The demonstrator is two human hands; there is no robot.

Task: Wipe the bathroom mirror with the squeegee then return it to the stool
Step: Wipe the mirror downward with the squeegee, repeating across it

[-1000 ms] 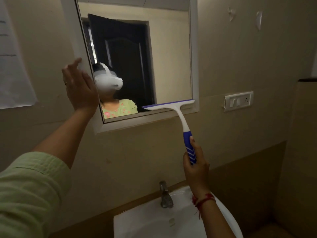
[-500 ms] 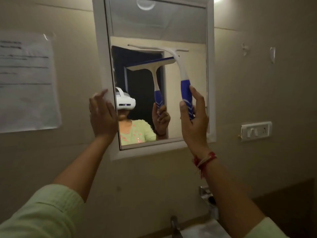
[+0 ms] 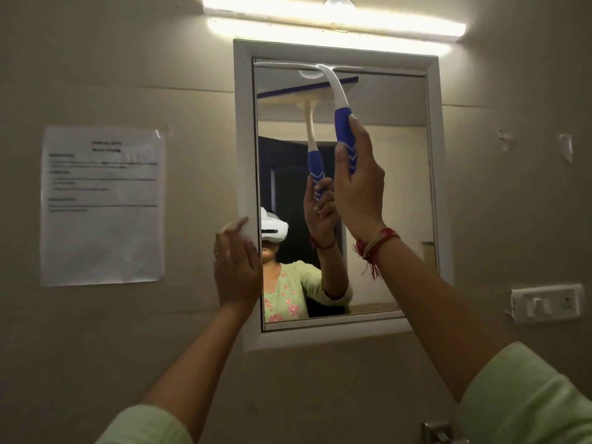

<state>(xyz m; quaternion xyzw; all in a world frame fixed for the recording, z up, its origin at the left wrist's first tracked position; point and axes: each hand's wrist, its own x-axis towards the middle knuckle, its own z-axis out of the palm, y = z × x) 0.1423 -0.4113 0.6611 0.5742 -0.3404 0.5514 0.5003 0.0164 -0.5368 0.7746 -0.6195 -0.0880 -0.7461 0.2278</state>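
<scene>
The squeegee (image 3: 342,123) stands nearly upright against the mirror (image 3: 394,193), its blade pressed along the very top edge of the glass, well above the fingers that hold it. Its white neck curves down into a blue grip, and the right hand (image 3: 358,190) is wrapped around the lower part of that grip, thumb up along the blue, fingers (image 3: 341,161) clenched on it. A red and white thread band (image 3: 374,245) circles the wrist just below those fingers.

The left hand (image 3: 237,267) lies flat on the white frame (image 3: 245,129) at the mirror's left side, lower than the right-hand fingers; its fingers (image 3: 235,227) are spread loose on the frame and grasp nothing.

In the glass between the two hands shows the reflection of the squeegee, the raised arm and a person in a pale green top with a white headset.

Above the blade a tube light (image 3: 333,19) glows. A printed sheet of paper (image 3: 102,206) is stuck to the wall well to the left of the left-hand fingers. A switch plate (image 3: 546,302) sits on the wall to the right, below the level of the right-hand fingers. A metal tap (image 3: 439,432) shows at the bottom edge.
</scene>
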